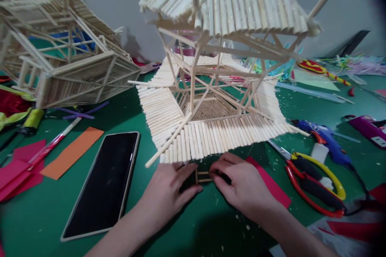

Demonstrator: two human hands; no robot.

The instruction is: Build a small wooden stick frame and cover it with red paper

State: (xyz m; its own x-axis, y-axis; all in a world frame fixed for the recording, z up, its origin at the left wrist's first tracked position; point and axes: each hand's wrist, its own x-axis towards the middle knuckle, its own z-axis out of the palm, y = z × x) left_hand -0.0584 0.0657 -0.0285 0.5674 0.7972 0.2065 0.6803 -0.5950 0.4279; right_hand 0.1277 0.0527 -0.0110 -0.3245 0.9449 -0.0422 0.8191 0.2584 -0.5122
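Note:
A small frame of thin wooden sticks point(204, 174) lies low in front of me, just under the near edge of a stick model. My left hand point(170, 186) is curled, with thumb and forefinger at the frame's left end. At its right end, the fingers of my right hand point(238, 176) pinch the sticks and hide that end. Over both hands stands the tiered pavilion-like model point(208, 138), built of pale round sticks, its lower roof flaring outward above an open lattice. The tips of some left fingers are hidden beneath that roof edge.
Left of me lie a smartphone point(101, 186), an orange paper strip point(72, 152) and pink paper point(18, 170). A second stick model point(75, 76) stands behind them. On the right are scissors point(319, 184), a blue glue gun point(331, 142) and red paper point(269, 182) on the green table point(223, 225).

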